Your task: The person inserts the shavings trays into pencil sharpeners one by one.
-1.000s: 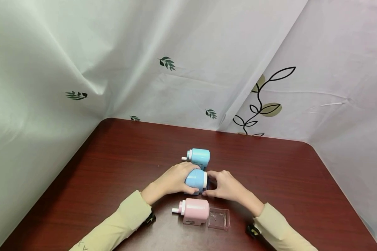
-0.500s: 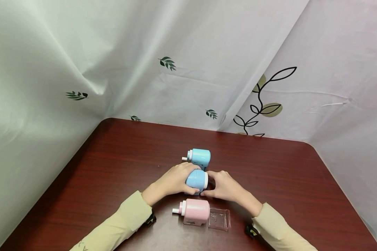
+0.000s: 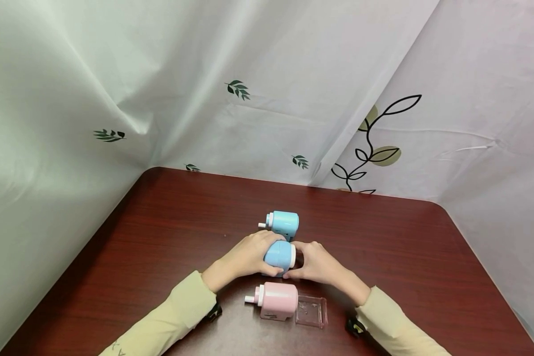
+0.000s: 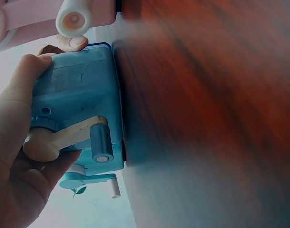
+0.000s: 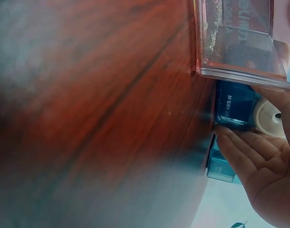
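Observation:
My left hand (image 3: 249, 254) grips a blue pencil sharpener (image 3: 278, 254) around its body, in the middle of the table. In the left wrist view its cream crank (image 4: 76, 133) with a blue knob faces me. At the other end my right hand (image 3: 318, 263) has thumb and fingers on either side of the dark blue shavings drawer (image 5: 236, 105), pinching it. The drawer sits at the sharpener's body, below a white round front (image 5: 268, 118). The thumb tip is partly hidden behind a clear drawer in the right wrist view.
Nearer me stands a pink pencil sharpener (image 3: 279, 299), with a clear pinkish drawer (image 3: 310, 311) holding some shavings at its right. A light blue sharpener (image 3: 286, 223) stands just behind the gripped one. White patterned cloth (image 3: 267, 99) hangs beyond the dark red table (image 3: 182, 212).
A second ago a little of the drawer showed between sharpener and right hand; now less shows, and the right hand has edged slightly closer. The left hand keeps its grip.

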The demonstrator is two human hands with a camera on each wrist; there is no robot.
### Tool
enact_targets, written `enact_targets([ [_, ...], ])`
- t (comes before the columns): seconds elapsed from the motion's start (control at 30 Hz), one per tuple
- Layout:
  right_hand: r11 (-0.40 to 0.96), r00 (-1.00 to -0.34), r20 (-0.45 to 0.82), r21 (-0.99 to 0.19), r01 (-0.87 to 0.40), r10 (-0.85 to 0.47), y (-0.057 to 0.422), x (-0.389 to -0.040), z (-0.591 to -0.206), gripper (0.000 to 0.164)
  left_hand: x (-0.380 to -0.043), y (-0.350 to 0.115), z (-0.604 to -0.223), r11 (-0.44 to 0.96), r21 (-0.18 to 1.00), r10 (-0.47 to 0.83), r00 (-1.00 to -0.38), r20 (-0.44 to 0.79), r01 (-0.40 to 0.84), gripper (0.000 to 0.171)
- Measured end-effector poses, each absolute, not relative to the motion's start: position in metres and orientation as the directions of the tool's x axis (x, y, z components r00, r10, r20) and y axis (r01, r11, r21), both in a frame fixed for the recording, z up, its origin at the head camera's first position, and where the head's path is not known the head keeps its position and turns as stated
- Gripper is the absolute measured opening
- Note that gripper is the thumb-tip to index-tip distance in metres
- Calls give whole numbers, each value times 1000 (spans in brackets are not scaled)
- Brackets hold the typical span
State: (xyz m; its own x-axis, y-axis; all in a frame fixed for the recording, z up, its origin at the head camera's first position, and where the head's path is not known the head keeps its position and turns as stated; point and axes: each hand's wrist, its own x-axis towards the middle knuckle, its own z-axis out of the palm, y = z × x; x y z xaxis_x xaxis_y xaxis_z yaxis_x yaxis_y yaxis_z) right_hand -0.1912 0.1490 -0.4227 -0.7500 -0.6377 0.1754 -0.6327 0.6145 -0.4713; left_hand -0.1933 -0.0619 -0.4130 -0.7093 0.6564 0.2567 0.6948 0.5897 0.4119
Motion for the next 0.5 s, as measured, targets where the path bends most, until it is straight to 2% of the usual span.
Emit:
enact_targets([
  [0.5, 607, -743, 190, -466, -644, -642, 150, -194, -426, 57, -195, -62, -417, 580, 411, 655, -703, 278, 703, 61],
])
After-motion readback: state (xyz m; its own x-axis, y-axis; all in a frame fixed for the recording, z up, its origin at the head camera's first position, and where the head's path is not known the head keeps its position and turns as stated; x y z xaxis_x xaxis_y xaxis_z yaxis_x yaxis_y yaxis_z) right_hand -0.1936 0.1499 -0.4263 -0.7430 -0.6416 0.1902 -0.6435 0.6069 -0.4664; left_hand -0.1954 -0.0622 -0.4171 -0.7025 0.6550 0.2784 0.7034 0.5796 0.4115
